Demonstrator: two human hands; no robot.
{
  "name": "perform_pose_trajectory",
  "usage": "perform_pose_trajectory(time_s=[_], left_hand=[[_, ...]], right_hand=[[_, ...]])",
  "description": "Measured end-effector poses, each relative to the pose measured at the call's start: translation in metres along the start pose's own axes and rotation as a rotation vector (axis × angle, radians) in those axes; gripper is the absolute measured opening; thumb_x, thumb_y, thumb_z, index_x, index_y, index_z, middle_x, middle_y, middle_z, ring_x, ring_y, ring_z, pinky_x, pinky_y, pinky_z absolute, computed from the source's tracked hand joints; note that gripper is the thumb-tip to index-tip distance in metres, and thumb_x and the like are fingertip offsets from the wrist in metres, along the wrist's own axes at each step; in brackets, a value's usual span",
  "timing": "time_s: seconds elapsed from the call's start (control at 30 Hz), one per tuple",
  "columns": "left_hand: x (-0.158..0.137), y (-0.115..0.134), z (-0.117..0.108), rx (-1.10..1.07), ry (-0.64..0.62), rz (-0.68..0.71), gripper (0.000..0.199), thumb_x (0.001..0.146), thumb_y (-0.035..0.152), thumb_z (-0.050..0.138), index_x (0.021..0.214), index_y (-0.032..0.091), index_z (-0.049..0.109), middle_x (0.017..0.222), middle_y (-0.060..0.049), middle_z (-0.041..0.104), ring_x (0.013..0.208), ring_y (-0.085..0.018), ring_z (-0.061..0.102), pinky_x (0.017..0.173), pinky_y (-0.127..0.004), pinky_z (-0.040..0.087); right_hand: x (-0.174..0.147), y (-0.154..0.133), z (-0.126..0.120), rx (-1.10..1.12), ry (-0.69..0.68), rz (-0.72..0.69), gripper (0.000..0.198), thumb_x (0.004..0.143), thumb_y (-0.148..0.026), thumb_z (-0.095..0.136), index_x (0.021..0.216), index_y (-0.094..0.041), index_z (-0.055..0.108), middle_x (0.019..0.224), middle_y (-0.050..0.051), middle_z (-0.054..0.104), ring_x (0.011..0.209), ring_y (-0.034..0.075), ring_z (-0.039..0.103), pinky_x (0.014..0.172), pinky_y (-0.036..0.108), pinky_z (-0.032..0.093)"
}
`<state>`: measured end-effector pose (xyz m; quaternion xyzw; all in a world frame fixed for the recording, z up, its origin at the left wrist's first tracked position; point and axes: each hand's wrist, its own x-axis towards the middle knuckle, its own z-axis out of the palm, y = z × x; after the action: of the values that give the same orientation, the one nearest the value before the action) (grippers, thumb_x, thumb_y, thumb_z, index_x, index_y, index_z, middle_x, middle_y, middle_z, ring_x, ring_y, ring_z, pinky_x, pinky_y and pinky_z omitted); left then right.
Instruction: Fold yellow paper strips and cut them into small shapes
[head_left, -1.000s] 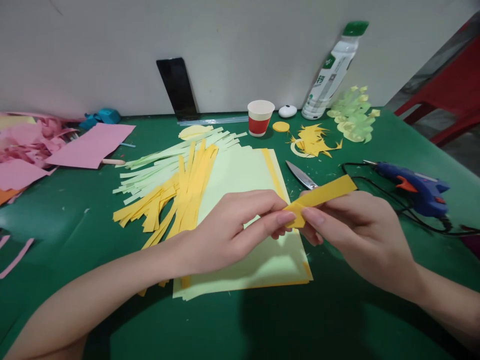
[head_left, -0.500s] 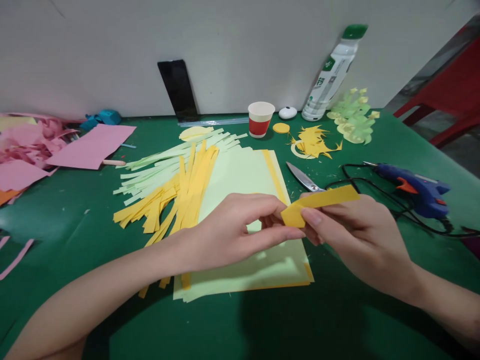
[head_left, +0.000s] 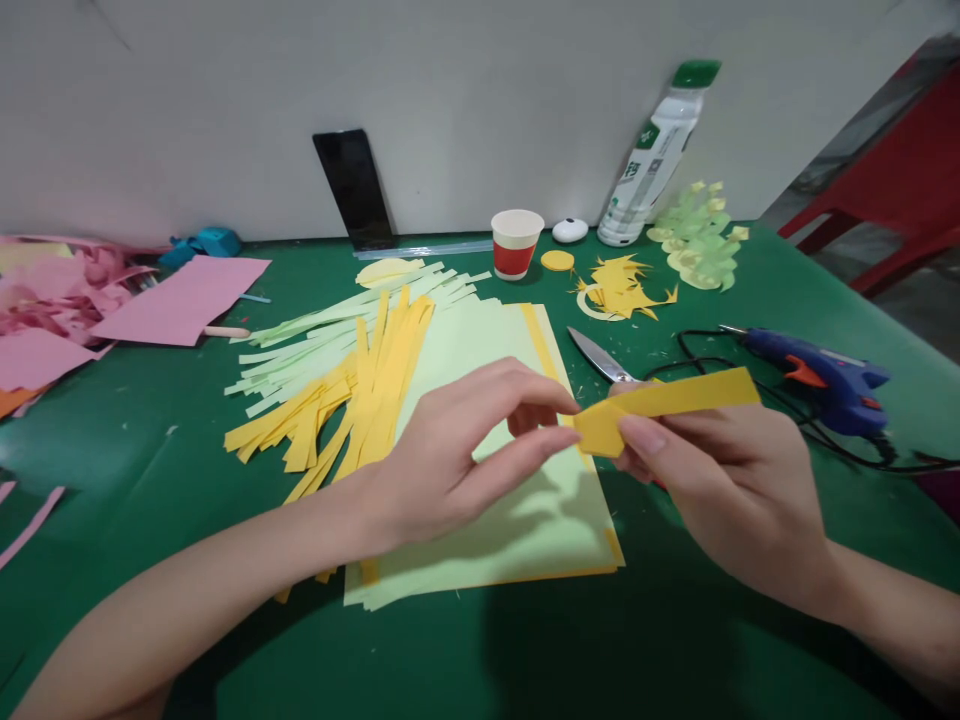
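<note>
Green worktop (head_left: 420,660), grey wall (head_left: 465,110) behind. Far: one cup (head_left: 516,250) and one capped bottle (head_left: 652,165), contents hidden from me. Near centre, over pale green paper (head_left: 465,340), my right hand (head_left: 739,480) pinches one folded yellow strip (head_left: 675,396); my left hand (head_left: 442,450) sits parted at its left end, contact unclear.

"What does the yellow paper strip (head_left: 690,395) look like?"
"Narrow and plain, one end folded over on itself into a small, flat, angular shape."
"Where is it?"
"Held up, off the view's middle toward four o'clock."
"And its pose?"
"Folded end toward nine o'clock; the long, unfolded tail runs out between two and three o'clock, its tip cut straight."
</note>
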<state>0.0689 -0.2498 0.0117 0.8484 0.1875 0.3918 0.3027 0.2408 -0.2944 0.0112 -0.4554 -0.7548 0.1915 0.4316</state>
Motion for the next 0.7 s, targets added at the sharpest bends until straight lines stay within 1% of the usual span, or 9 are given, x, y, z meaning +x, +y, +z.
perform_pose_trajectory(time_s=[0.03,0.07,0.1,0.17,0.27,0.37,0.5,0.6,0.7], left_hand=[[-0.0002,-0.0010,0.0007,0.081,0.064,0.098,0.010,0.083,0.022,0.054,0.083,0.012,0.056,0.073,-0.005,0.063,0.067,-0.011,0.057,0.063,-0.021,0.049],[-0.0005,-0.0019,0.0012,0.150,0.113,0.178,0.011,0.079,0.021,0.060,0.085,0.013,0.056,0.076,-0.006,0.065,0.069,-0.011,0.058,0.063,-0.021,0.050],[-0.0007,-0.0024,0.0017,0.209,0.142,0.233,0.013,0.076,0.019,0.064,0.085,0.013,0.056,0.078,-0.006,0.066,0.071,-0.011,0.059,0.064,-0.020,0.051],[-0.0010,-0.0022,0.0021,0.292,0.171,0.281,0.015,0.073,0.016,0.067,0.083,0.014,0.056,0.078,-0.006,0.068,0.074,-0.011,0.062,0.067,-0.019,0.052],[-0.0010,0.0003,0.0019,0.344,0.173,0.276,0.010,0.075,0.017,0.065,0.080,0.017,0.057,0.076,-0.004,0.069,0.076,-0.011,0.064,0.069,-0.020,0.053],[-0.0006,0.0026,0.0013,0.356,0.175,0.249,0.007,0.077,0.020,0.064,0.080,0.018,0.058,0.077,-0.004,0.070,0.077,-0.011,0.064,0.070,-0.021,0.054],[0.0000,0.0027,-0.0001,0.359,0.185,0.276,0.009,0.075,0.018,0.066,0.079,0.016,0.058,0.077,-0.004,0.070,0.076,-0.010,0.065,0.069,-0.020,0.055],[0.0004,0.0021,-0.0010,0.351,0.198,0.297,0.013,0.073,0.016,0.069,0.079,0.014,0.058,0.075,-0.004,0.070,0.074,-0.009,0.065,0.068,-0.017,0.054],[0.0006,0.0021,-0.0013,0.352,0.211,0.300,0.015,0.072,0.018,0.069,0.081,0.012,0.058,0.076,-0.006,0.071,0.077,-0.009,0.064,0.072,-0.017,0.054]], right_hand=[[0.0000,0.0001,0.0011,0.007,0.036,0.020,0.031,0.082,-0.014,0.045,0.052,-0.019,0.043,0.044,-0.006,0.043,0.039,0.006,0.038,0.038,0.019,0.029],[-0.0001,0.0002,0.0023,0.026,0.062,0.035,0.031,0.082,-0.015,0.045,0.051,-0.019,0.041,0.043,-0.007,0.043,0.039,0.006,0.038,0.037,0.018,0.029],[-0.0002,0.0003,0.0037,0.049,0.074,0.054,0.031,0.082,-0.016,0.046,0.051,-0.019,0.041,0.043,-0.007,0.043,0.039,0.006,0.039,0.038,0.018,0.030],[-0.0002,0.0002,0.0060,0.091,0.063,0.087,0.032,0.082,-0.017,0.046,0.051,-0.019,0.042,0.044,-0.006,0.044,0.040,0.006,0.041,0.038,0.018,0.032],[-0.0002,-0.0011,0.0076,0.113,0.034,0.097,0.033,0.083,-0.019,0.045,0.050,-0.019,0.043,0.043,-0.006,0.043,0.039,0.007,0.038,0.037,0.019,0.030],[-0.0005,-0.0017,0.0072,0.122,0.040,0.075,0.031,0.083,-0.016,0.045,0.053,-0.020,0.047,0.046,-0.006,0.048,0.041,0.007,0.041,0.038,0.020,0.031],[-0.0027,0.0007,0.0069,0.142,0.025,0.086,0.027,0.085,-0.016,0.045,0.059,-0.021,0.051,0.051,-0.007,0.053,0.045,0.006,0.046,0.042,0.018,0.034],[-0.0053,0.0029,0.0070,0.165,0.004,0.093,0.027,0.088,-0.018,0.044,0.063,-0.022,0.052,0.053,-0.007,0.051,0.048,0.005,0.047,0.044,0.016,0.035],[-0.0068,0.0033,0.0064,0.200,-0.021,0.095,0.027,0.089,-0.020,0.043,0.064,-0.022,0.053,0.054,-0.006,0.050,0.049,0.006,0.046,0.045,0.017,0.035]])
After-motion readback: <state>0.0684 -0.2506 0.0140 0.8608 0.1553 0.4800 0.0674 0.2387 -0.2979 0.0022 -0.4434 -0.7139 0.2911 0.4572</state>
